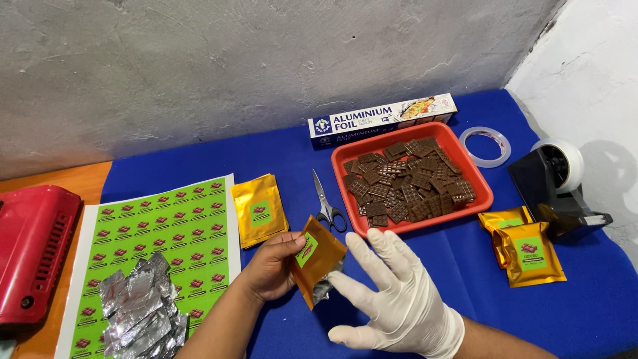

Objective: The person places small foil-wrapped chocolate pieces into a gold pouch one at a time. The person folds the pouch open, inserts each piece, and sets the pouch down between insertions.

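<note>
- Our left hand (pixel 272 266), bare, has its fingers clamped on a gold pouch (pixel 318 259): the thumb lies across the front face near the green label, the other fingers are hidden behind it.
- Our right hand (pixel 392 292), in a white glove, has its fingers spread apart and holds nothing; its fingertips sit just beside the pouch's lower right edge, where a bit of crumpled silver foil (pixel 325 287) pokes out at the bottom.
- Relation that matters: the pouch lies directly left of the gloved fingers, touching or almost touching them, we cannot tell which. Its long axis runs tilted, from upper left down to lower right. The left hand already holds it, so the left is nearer; the right is the free hand.
- Pouch appearance: flat, glossy gold-brown, small green sticker on the front, held a little above the blue cloth (pixel 425 266).
- Outward: scissors (pixel 327 199) lie just above the pouch; a red tray (pixel 478 199) full of chocolate squares (pixel 405 181) sits above the gloved hand.
- Further out: another gold pouch (pixel 259 209) lies flat to the left, beside a sheet of green stickers (pixel 166 233) with loose foil pieces (pixel 139 312) on it; more filled pouches (pixel 525 249) lie on the right, near a tape dispenser (pixel 555 183).
</note>
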